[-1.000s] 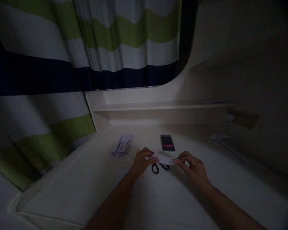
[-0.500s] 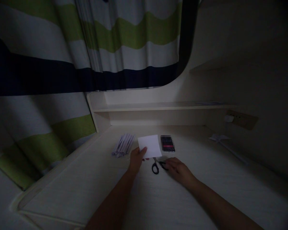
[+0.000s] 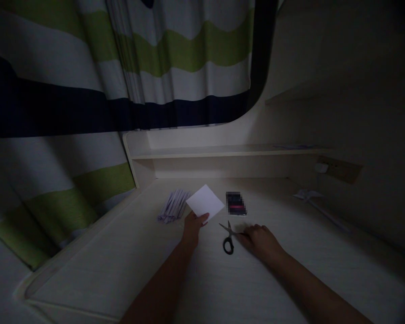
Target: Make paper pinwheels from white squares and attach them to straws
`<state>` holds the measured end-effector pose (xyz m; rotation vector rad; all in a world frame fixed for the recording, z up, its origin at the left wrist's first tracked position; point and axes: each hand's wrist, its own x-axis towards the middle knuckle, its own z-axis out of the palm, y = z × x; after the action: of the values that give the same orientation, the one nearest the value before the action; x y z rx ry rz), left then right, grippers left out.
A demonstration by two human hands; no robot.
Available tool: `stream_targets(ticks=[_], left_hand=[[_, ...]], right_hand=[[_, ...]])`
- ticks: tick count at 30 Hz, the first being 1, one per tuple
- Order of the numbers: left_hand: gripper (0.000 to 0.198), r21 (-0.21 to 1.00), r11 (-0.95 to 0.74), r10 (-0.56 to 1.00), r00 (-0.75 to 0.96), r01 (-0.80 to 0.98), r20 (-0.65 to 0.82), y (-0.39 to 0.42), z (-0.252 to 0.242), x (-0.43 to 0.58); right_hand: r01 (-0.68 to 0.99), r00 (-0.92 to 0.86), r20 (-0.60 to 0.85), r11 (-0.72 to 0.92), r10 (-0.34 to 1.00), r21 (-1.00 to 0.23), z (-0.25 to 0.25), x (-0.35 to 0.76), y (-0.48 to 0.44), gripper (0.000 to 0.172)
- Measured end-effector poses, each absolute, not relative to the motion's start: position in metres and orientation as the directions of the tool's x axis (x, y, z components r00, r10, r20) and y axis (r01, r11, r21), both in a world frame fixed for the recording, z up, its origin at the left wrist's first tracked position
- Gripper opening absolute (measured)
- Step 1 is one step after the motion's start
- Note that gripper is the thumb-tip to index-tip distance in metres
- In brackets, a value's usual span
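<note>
The left hand (image 3: 193, 226) has its grip pinched closed, thumb on top, at the near part of a white paper square (image 3: 205, 201), which is held over the table (image 3: 97, 265) with one corner toward the back edge. The right hand's (image 3: 261, 241) grip is closed around one handle of the scissors (image 3: 230, 231), blades parted toward that edge.

Pale desk (image 3: 87, 261): paper-strip bundle (image 3: 173, 206) at left, phone (image 3: 236, 204) towards middle, white pinwheel-like thing (image 3: 308, 194) right.
</note>
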<state>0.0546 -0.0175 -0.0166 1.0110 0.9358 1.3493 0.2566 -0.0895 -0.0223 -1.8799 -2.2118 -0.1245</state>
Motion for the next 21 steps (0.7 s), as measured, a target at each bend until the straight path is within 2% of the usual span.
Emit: stream_targets(ticks=[6,13,21], left_hand=[[0.038,0.937,-0.011,0.999,0.043,-0.350,0.028,-0.023,-0.017,0.062],[0.041,0.942,-0.015,0.996,0.075,-0.335,0.043,-0.031,-0.018,0.068],[0.036,0.960,-0.011,1.000,-0.012,-0.281,0.008,-0.027,-0.025,0.069]], right_hand=[[0.985,-0.158,0.210,0.168,0.965,-0.034,-0.031,0.247,-0.092,0.053],[0.991,-0.109,0.180,0.121,0.978,-0.059,-0.032,0.244,-0.092,0.029],[0.986,-0.101,0.124,0.116,0.987,-0.123,-0.031,0.250,-0.091,0.022]])
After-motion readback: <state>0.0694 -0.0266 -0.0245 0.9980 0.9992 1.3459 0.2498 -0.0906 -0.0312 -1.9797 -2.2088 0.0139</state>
